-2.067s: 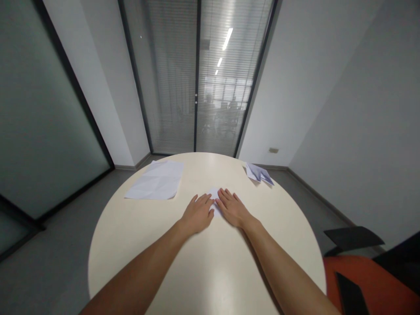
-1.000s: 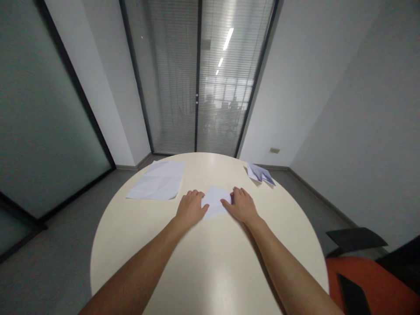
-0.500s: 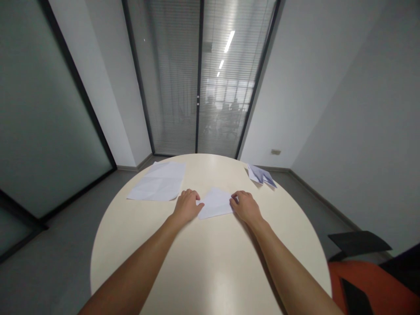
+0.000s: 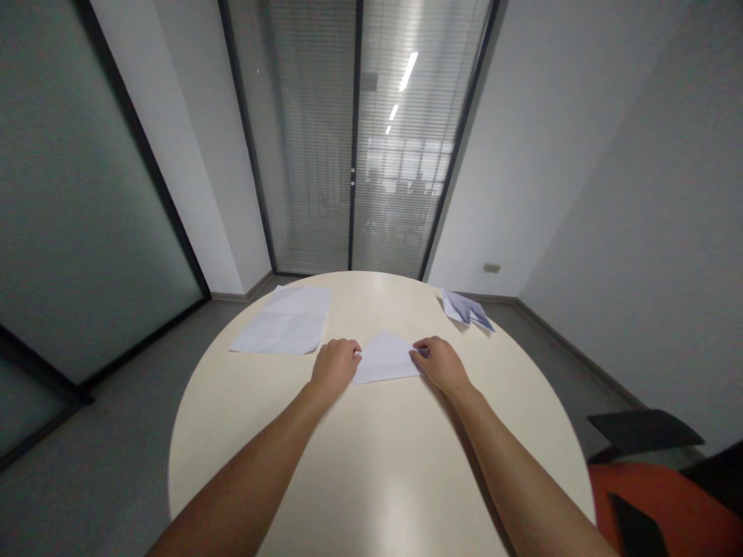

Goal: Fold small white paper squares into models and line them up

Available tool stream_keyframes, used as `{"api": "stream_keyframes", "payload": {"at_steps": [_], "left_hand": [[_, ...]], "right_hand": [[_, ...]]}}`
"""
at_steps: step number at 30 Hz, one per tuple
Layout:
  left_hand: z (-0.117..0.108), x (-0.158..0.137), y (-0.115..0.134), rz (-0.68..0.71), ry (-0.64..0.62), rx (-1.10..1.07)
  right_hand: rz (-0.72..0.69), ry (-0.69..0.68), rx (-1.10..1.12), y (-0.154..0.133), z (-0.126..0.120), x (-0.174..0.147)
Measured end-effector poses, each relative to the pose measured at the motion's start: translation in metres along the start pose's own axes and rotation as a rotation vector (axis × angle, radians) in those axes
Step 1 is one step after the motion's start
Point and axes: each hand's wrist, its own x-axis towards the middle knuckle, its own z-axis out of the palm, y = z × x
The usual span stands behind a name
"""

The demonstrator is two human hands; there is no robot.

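A folded sheet of white paper (image 4: 386,362) lies on the round table in front of me, its top narrowing to a blunt point and its lower edge nearly straight. At its left corner is my left hand (image 4: 337,362), closed, with thumb and fingers pinched on the paper's edge. My right hand (image 4: 441,362) pinches the opposite corner, fingers curled and thumb against them. Both corners are partly hidden by the fingers.
Creased white paper (image 4: 282,321) lies flat at the table's far left. A folded paper piece (image 4: 467,309) stands partly raised near the far right edge. The cream table (image 4: 360,464) has a rounded rim. An orange and black chair (image 4: 662,503) is at the lower right.
My left hand's thumb and fingers have closed together at the paper's left corner. My right hand stays at the right corner. The whole view has shifted slightly.
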Motion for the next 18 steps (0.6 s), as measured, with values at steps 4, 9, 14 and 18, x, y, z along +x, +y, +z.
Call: {"api": "stream_keyframes", "payload": {"at_steps": [4,9,14,18], "left_hand": [[0.002,-0.002,0.005,0.008,0.03,0.077],[0.004,-0.004,0.011,0.022,0.046,0.141],[0.005,-0.007,0.016,-0.002,0.022,0.136],[0.001,-0.012,0.025,-0.013,-0.018,0.165]], "right_hand": [[-0.039,0.024,-0.014,-0.004,0.0,-0.002],[-0.049,0.014,-0.05,-0.006,-0.001,-0.004],[-0.069,-0.042,-0.096,-0.011,-0.006,-0.009],[-0.067,-0.057,-0.141,-0.018,-0.009,-0.015]]}}
